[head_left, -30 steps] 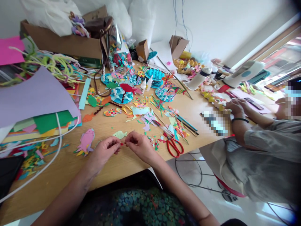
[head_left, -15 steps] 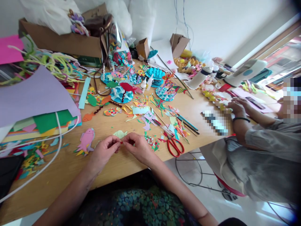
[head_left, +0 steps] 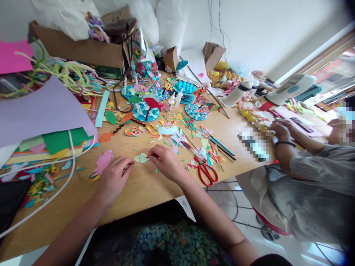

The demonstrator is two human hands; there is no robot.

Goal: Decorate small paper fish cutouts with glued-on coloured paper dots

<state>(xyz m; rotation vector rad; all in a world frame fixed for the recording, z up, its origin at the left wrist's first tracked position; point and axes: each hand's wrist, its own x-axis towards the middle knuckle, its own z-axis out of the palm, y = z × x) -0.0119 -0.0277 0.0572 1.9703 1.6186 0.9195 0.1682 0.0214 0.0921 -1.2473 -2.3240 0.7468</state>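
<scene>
Both my hands rest low on the wooden table, near its front edge. My right hand is closed in a pinch, its fingertips touching the right end of a light green paper fish that lies flat. What the pinch holds is hidden. My left hand lies left of the fish with its fingers curled, and I cannot make out anything in them. A pink paper fish lies just left of that hand.
Red scissors and paper scraps lie right of my right hand. A purple sheet, stacked coloured paper and a white cable fill the left. Blue decorated plates and a cardboard box stand behind. A seated person works at the right.
My hands were together above the table edge, pinching a small red piece between them. They have parted and dropped to the table; the right hand moved forward to the green fish.
</scene>
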